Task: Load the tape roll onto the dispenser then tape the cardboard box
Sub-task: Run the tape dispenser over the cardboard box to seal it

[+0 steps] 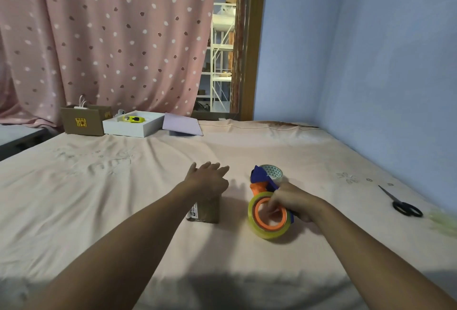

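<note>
A small brown cardboard box (206, 210) stands on the bed in front of me. My left hand (209, 178) rests on its top with the fingers spread, hiding most of the lid. To the right, my right hand (290, 202) grips a blue and orange tape dispenser (259, 186). A yellowish tape roll (268, 231) sits around the dispenser's orange hub, and my fingers reach into the hub. A second clear tape roll (273, 172) lies just behind the dispenser.
Black scissors (405, 207) lie at the right near the blue wall. At the far edge of the bed stand a larger cardboard box (82, 121), a white tray (128, 128) holding a yellow item, and a lilac lid (181, 124).
</note>
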Tool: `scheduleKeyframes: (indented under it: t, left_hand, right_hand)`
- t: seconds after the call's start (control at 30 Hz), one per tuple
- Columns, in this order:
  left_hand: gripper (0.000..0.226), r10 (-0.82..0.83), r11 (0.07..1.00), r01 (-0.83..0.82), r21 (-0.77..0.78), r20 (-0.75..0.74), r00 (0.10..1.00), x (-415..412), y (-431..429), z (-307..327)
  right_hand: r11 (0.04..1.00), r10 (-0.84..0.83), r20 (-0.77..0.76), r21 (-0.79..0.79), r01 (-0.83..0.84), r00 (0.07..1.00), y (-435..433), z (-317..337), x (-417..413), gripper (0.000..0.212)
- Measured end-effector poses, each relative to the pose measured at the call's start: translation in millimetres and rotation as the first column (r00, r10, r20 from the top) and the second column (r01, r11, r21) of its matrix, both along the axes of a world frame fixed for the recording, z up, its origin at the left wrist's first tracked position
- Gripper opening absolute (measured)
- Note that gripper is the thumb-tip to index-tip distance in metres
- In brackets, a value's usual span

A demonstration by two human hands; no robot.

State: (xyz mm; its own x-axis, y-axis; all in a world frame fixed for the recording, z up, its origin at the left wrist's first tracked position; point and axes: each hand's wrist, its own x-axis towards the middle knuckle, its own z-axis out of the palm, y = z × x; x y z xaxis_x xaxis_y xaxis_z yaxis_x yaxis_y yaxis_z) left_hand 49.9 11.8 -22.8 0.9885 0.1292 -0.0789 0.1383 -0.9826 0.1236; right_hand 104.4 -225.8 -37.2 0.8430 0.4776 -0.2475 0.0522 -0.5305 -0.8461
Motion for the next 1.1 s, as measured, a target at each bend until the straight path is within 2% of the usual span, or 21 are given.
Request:
scheduleKeyframes:
  t: [0.13,0.27,0.4,0.5,0.63,0.73,0.8,0.87,0.97,1.03,1.1]
  left_hand:
    - [0.067,0.002,1.000,-0.002,-0.004,0.048,0.999,-2.4,1.3,-2.9]
    - [0.075,0.106,0.988,-0.092,-0.124,0.112,0.988,-8.7,2.2,2.7]
    - [0.083,0.163,0.970,-0.163,-0.183,-0.012,0.986,-12.4,9.1,12.5]
    - [0.084,0.173,0.976,-0.179,-0.122,-0.060,0.983,-12.6,7.8,11.2]
    - [0.069,0.151,0.988,-0.149,0.040,-0.063,0.987,-10.1,7.6,6.6]
    - [0.072,0.120,0.991,-0.112,0.075,-0.111,0.986,-7.5,15.2,5.8]
    - [0.069,0.137,0.989,-0.132,0.064,-0.065,0.988,-7.9,15.5,3.3]
    - [0.063,0.126,0.991,-0.126,0.046,0.003,0.992,-6.2,15.2,0.5]
    - [0.064,0.094,0.995,-0.095,0.014,0.013,0.995,-6.0,23.7,-0.1]
    - [0.063,0.103,0.995,-0.103,-0.001,0.025,0.994,-7.9,30.0,0.9]
    - [0.060,0.105,0.994,-0.105,-0.009,0.096,0.990,-10.6,29.4,-1.0]
  right_hand:
    - [0.998,-0.029,0.012,-0.051,0.030,1.000,-2.4,-7.0,-4.1,0.021]
    - [0.994,-0.034,0.062,-0.097,0.040,0.997,-1.3,-11.1,-5.1,0.022]
    - [0.992,-0.027,0.160,-0.114,0.045,0.987,-4.8,-16.1,-4.7,0.024]
    - [0.979,-0.017,0.293,-0.189,0.076,0.956,-7.0,-19.3,-2.8,0.023]
    - [0.945,-0.014,0.358,-0.299,0.129,0.934,-10.9,-17.5,-0.6,0.018]
    - [0.928,-0.068,0.354,-0.320,0.189,0.933,-14.1,-16.0,-0.8,0.036]
    - [0.922,-0.086,0.349,-0.327,0.207,0.933,-13.2,-15.0,-2.0,0.044]
    - [0.907,-0.071,0.356,-0.365,0.209,0.932,-11.6,-12.3,-4.1,0.042]
    - [0.901,-0.077,0.331,-0.381,0.208,0.940,-12.7,-10.3,-7.7,0.039]
    - [0.909,-0.097,0.308,-0.361,0.211,0.946,-15.5,-13.6,-8.6,0.036]
    - [0.925,-0.152,0.262,-0.302,0.231,0.953,-18.5,-18.3,-8.7,0.036]
